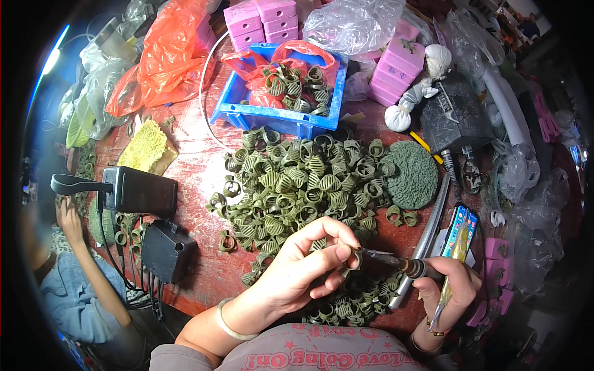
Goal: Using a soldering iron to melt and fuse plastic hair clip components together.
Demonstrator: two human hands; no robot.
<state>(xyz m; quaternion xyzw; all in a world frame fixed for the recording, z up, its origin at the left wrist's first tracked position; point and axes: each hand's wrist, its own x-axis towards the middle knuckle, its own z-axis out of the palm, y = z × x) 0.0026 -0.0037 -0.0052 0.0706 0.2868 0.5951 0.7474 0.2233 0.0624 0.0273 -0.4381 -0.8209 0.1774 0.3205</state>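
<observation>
Between the thumb and forefinger of my left hand [303,269] is a small green ring [355,260], partly hidden by the fingertips. My right hand [456,285] is closed around a soldering-iron-like pen [417,268], its thin tip pointing left at the ring; whether they touch I cannot tell. A slim yellowish tool [460,244] also runs through the right hand, its kind unclear. Beyond my hands lies a large pile of green ribbed rings [303,179]. More small green pieces [359,303] lie below my left hand, close to my body.
A blue basket [272,117] holds more rings and red plastic. Right of the pile are a round green pad [411,175], a tapered metal rod [427,241] and a phone [455,232]. Black boxes [145,190] with cables stand left. Another person's hand [70,219] is at far left.
</observation>
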